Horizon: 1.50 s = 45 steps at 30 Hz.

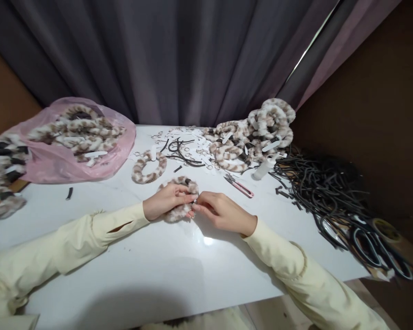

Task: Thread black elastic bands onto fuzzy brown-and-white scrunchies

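Note:
My left hand [170, 200] grips a brown-and-white furry ring [179, 213] just above the white table, its thumb pressed on the ring's right side. A black band [187, 182] shows at the top of the fur. Close against that same side, my right hand [220, 210] has its thumb and forefinger pinched together; what lies between those fingertips is too small to make out. Behind my left hand, another furry ring [149, 167] with a white tag lies flat. Pink-handled thread snips [239, 186] rest beyond my right hand.
At the left stands a pink plastic bag [106, 168] of furry rings. More furry rings [271, 120] are heaped at the back right, near a small clear bottle [263, 168]. Black cords [316, 188] and large scissors [366, 247] lie along the right edge.

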Each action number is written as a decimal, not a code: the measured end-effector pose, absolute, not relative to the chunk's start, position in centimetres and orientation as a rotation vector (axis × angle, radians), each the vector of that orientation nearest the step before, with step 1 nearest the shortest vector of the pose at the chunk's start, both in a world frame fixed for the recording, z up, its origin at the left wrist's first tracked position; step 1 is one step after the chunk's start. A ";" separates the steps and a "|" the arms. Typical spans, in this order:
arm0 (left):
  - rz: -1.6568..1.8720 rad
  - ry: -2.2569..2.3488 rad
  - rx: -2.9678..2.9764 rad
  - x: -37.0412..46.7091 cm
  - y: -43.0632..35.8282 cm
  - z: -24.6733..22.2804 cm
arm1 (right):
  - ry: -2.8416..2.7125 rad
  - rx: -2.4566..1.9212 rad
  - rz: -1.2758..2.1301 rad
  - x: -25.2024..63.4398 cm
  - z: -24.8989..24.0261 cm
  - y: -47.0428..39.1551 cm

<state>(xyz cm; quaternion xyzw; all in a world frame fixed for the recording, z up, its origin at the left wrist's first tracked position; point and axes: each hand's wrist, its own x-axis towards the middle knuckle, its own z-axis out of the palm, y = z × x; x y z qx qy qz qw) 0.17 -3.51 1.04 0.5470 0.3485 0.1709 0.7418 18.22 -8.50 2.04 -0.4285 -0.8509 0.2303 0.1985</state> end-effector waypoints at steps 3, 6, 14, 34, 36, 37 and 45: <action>0.417 0.782 1.231 0.3 -3.7 0.9 | -2.344 -1.239 0.718 17.9 2.1 -8.5; 0.439 0.792 1.234 0.5 -3.8 0.8 | -2.358 -1.276 0.709 17.6 2.0 -8.5; 0.445 0.776 1.185 0.5 -3.9 0.7 | -2.443 -1.319 0.609 17.8 1.8 -8.5; 0.467 0.819 1.119 0.5 -3.8 0.6 | -2.626 -1.328 0.465 18.4 2.0 -8.5; 0.471 0.820 1.116 0.5 -3.8 0.6 | -2.628 -1.337 0.458 18.5 1.9 -8.5; 0.471 0.822 1.112 0.5 -3.9 0.6 | -2.633 -1.336 0.449 18.5 1.9 -8.5; 0.461 0.862 1.158 0.6 -4.0 1.0 | -2.691 -1.294 0.339 18.4 1.8 -8.4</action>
